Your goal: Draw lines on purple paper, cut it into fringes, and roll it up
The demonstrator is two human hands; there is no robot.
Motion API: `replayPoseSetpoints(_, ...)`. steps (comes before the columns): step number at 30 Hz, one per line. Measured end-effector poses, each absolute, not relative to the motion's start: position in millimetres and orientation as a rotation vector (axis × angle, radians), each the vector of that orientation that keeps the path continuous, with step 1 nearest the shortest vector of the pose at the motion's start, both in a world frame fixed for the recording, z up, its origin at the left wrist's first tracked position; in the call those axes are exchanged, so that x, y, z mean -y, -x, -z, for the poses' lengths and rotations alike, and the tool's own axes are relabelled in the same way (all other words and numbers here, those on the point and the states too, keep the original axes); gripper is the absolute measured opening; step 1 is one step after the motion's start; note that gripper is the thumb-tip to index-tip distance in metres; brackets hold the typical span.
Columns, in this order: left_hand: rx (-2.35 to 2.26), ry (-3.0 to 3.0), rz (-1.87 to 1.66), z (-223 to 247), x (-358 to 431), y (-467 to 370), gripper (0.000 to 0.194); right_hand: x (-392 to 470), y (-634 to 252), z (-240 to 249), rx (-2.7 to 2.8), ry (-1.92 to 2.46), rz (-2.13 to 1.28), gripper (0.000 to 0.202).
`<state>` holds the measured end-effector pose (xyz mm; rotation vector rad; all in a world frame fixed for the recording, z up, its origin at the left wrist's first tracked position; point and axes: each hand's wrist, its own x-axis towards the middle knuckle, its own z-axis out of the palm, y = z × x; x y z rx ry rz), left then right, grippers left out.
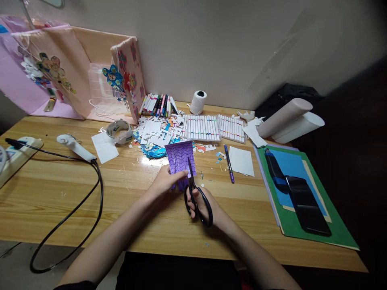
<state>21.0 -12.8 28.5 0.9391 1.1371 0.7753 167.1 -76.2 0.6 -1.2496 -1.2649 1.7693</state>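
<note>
My left hand (165,180) grips a sheet of purple paper (180,157) marked with dark wavy lines, the thumb lying across its front. The paper's lower part hangs in strips or folds behind my fingers. My right hand (202,201) is closed round the black handles of a pair of scissors (190,173). Their blades point up and lie against the paper's right side, beside my left thumb; whether they are cutting it I cannot tell. Past the paper, a heap of paper scraps (155,131) covers part of the wooden table (145,225).
Boxed markers (202,128) and a thread spool (198,102) stand at the back. A purple pen (229,163) lies beside white paper (242,161). At right, a black phone (308,205) rests on green card (338,231). Left are a tape roll (119,131), glue gun (77,148) and decorated box (104,52).
</note>
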Motion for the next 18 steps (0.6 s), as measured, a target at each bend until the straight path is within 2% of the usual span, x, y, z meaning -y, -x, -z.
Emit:
replayPoseSetpoints(10,-1.126,-0.981,-0.735,-32.9,8.0,-16.0,0.033,72.6,-165.0,-5.2,1.164,1.302,-1.797,0.074)
replayPoseSetpoints(18,-1.261,-0.949,-0.959,-37.0,-3.5,-7.5,0.036,75.8,-167.9,-9.3,1.323,1.274,-1.826,0.073)
